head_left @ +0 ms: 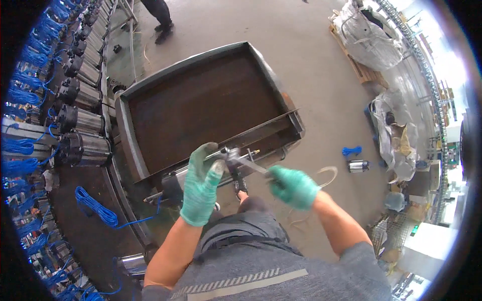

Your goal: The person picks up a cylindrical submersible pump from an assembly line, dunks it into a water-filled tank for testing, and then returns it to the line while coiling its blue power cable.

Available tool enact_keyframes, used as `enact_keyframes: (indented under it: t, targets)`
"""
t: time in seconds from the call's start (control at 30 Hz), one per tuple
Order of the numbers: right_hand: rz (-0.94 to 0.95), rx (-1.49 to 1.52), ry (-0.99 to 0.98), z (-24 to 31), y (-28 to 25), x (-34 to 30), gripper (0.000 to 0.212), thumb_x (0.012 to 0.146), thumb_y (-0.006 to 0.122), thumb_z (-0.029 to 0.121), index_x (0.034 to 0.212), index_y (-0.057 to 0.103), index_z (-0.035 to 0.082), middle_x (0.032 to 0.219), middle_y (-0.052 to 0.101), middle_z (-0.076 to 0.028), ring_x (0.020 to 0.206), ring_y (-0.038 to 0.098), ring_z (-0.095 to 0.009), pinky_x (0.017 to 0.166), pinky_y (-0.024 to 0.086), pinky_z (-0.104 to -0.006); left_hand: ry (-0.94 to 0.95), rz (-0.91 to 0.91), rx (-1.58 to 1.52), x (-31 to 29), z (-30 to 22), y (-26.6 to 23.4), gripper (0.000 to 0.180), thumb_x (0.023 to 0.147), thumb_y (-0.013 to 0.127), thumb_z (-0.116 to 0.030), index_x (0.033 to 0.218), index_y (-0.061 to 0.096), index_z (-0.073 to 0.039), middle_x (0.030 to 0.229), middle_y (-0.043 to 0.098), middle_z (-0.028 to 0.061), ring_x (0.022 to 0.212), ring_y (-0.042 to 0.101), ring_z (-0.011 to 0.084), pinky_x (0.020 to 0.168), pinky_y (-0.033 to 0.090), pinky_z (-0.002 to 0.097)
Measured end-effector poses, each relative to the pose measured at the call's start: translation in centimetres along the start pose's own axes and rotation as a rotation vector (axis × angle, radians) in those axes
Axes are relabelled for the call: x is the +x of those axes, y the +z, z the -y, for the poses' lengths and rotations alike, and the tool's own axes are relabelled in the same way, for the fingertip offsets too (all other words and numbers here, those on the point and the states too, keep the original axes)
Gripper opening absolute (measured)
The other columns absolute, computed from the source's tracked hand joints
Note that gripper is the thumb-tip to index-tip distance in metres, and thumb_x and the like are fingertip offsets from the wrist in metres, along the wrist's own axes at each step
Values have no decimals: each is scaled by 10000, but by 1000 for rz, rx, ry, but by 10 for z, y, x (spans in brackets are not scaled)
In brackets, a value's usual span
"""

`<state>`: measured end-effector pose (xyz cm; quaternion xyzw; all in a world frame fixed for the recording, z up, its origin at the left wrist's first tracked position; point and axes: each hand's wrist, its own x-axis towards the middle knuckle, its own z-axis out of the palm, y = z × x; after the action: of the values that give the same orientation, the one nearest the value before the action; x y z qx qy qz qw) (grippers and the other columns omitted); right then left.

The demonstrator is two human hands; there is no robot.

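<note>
Fingers (202, 153) on my left hand (197, 188) are standing well apart from the thumb, palm side toward the metalwork; I'm not seeing them close on anything, and can't tell whether the tips are touching the fitting. My right hand (295, 187) is closing fully around the handle of a silver hand tool (255, 166). Both are wearing green gloves. The tool is slanting up and left from my right fist, its far end meeting or overlapping a shiny metal fitting (232, 153); blur is hiding which. Just beside the left hand, a silver cylinder (173, 184) is lying on its side along the near edge of a big tray (134, 143) with grey walls and a dark brown bottom. A metal bar (251, 132) is crossing that tray near me.

Further out, left: a blue cable coil (97, 206) is lying on a dark surface, its lead running toward the cylinder, and motors (83, 120) are standing in a row. Right: a small motor (358, 166) is lying on the grey floor (321, 120) near a blue bundle (351, 150); a whitish sack (369, 40) is sitting on a wooden pallet (357, 65). Up top, another person's leg (159, 17) is showing.
</note>
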<state>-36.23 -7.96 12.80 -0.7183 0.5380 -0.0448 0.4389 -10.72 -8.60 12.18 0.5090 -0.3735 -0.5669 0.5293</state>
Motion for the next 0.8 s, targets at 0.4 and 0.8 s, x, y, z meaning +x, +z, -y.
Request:
enact_keyframes:
  t: [0.4, 0.8]
  targets:
    - [-428, -99, 446, -253, -38, 69, 278, 909, 619, 244, 1087, 557, 40, 934, 683, -267, 905, 658, -467, 788, 526, -503, -14, -358, 144, -61, 21, -96, 290, 1021, 609, -289, 1139, 630, -25, 960, 661, 61, 808, 621, 147, 732, 531, 298]
    - [-359, -134, 271, -172, 43, 62, 271, 871, 715, 248, 1044, 617, 64, 1091, 660, -184, 963, 647, -412, 839, 522, -493, -276, -932, 563, -167, 96, -230, 305, 997, 631, -275, 1224, 621, -71, 1114, 664, 67, 976, 614, 172, 790, 521, 335]
